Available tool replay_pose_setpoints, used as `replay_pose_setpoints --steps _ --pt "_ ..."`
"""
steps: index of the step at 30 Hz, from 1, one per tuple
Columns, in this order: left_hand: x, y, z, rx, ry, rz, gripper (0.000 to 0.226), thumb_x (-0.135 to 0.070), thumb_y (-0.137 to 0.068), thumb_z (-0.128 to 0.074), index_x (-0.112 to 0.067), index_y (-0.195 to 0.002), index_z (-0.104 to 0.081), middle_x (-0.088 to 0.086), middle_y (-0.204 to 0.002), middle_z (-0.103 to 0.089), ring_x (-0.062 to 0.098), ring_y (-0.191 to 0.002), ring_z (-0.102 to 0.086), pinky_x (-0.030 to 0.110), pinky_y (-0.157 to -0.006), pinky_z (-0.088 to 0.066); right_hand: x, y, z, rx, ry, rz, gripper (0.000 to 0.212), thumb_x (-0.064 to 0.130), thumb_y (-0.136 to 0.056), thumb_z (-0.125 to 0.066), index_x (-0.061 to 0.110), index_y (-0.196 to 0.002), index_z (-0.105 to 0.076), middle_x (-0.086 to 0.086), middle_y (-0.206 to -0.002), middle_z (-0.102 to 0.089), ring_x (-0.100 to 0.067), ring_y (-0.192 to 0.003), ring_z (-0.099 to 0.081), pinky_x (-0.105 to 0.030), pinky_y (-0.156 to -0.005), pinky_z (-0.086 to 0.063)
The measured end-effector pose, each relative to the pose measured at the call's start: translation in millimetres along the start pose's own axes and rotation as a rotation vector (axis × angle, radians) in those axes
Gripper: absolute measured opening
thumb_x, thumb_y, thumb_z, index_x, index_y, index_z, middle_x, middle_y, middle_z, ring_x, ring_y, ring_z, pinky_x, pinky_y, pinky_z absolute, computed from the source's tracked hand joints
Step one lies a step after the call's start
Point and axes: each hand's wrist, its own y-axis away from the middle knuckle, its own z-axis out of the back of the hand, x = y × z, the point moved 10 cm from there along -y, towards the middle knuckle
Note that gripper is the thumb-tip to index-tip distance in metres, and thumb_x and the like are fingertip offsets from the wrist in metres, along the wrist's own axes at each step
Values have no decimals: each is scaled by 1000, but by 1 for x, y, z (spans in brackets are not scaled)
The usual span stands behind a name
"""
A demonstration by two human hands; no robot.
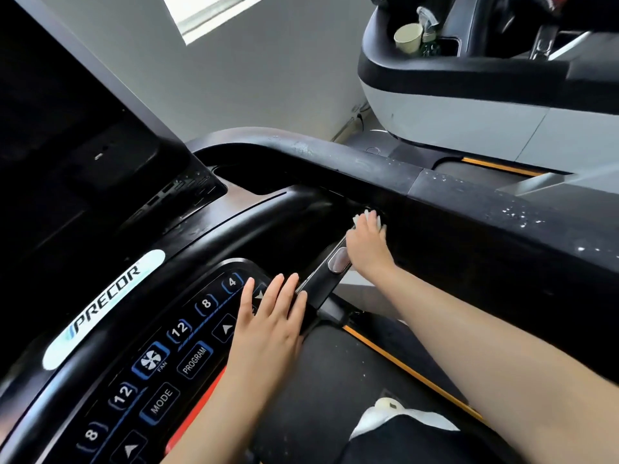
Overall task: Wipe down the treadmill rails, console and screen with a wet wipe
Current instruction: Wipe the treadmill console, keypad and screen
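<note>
Hands: we count two, both mid-frame.
Left hand (268, 324): fingers straight, resting flat on the console (187, 356) edge.
Right hand (366, 244): fingers curled over one white wipe (365, 216), pressing it under the rail (385, 172), right of centre.
Cups: we see one (408, 37), upper right.

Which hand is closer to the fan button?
Left. The left hand lies flat on the console, just right of the fan button. The right hand is farther away, pressing the wipe against the rail.
</note>
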Motion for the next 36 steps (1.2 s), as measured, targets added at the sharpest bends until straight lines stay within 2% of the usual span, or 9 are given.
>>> replay_pose_setpoints --steps 4,8,12,14,18,23,25,28,36 --pt "-1 1 1 2 -17 4 57 -31 -74 -33 -11 -114 -67 12 -131 -56 27 -122 -52 51 -109 -11 4 34 -7 -136 -68 31 63 31 -93 -24 -3 -146 -16 -18 -156 -4 -32 -145 4 -46 -119 -6" --pt "0 7 0 -21 -25 5 58 -30 -73 -33 -10 -116 -66 12 -130 -57 27 -122 -51 51 -110 -10 21 72 -30 -59 -135 96 69 31 -101 -36 3 -150 2 -14 -157 17 -27 -145 17 -37 -119 1" --pt "-1 9 3 -67 -42 -6 56 -27 -68 -48 -10 -120 -64 13 -132 -56 26 -125 -40 51 -110 -9 9 39 -8 -114 -321 -142 71 34 -101 -37 5 -150 5 -16 -157 16 -28 -146 9 -40 -117 -3" --pt "-2 13 4 -81 -37 -4 56 -27 -70 -45 -10 -121 -63 12 -132 -55 25 -126 -37 50 -111 -8 4 31 -3 -117 -415 -257 70 35 -101 -36 8 -151 3 -15 -156 20 -27 -146 3 -38 -116 -9" --pt "1 18 4 -81 -33 8 60 -27 -64 -56 -11 -121 -63 11 -133 -55 24 -125 -38 50 -111 -9 18 58 -17 -118 -477 -265 73 31 -100 -38 6 -149 10 -19 -156 10 -31 -143 -14 -36 -113 -20" --pt "4 21 4 -58 -39 32 54 -29 -74 -42 -13 -122 -63 11 -134 -54 26 -123 -51 50 -111 -9 21 68 -29 -95 -371 -310 77 38 -100 -36 5 -149 14 -18 -157 5 -33 -143 -8 -43 -114 -12" --pt "3 22 6 -83 -43 18 53 -28 -71 -61 -12 -121 -63 11 -133 -55 27 -123 -50 49 -113 -7 16 55 -20 -109 -344 -388 77 41 -100 -35 7 -149 12 -19 -157 2 -33 -143 -9 -50 -116 -13" --pt "3 24 3 -44 -15 35 73 -25 -51 -86 -11 -119 -64 12 -132 -56 27 -123 -48 49 -111 -9 19 53 -17 -127 -365 -384 77 40 -100 -35 7 -149 13 -22 -154 -2 -34 -139 -23 -47 -113 -25" --pt "3 30 4 -33 16 34 79 -26 -45 -89 -11 -118 -65 12 -129 -58 28 -118 -56 49 -109 -9 42 100 -44 -23 -386 -268 73 38 -102 -31 6 -148 16 -23 -151 -5 -36 -132 -33 -37 -102 -34"
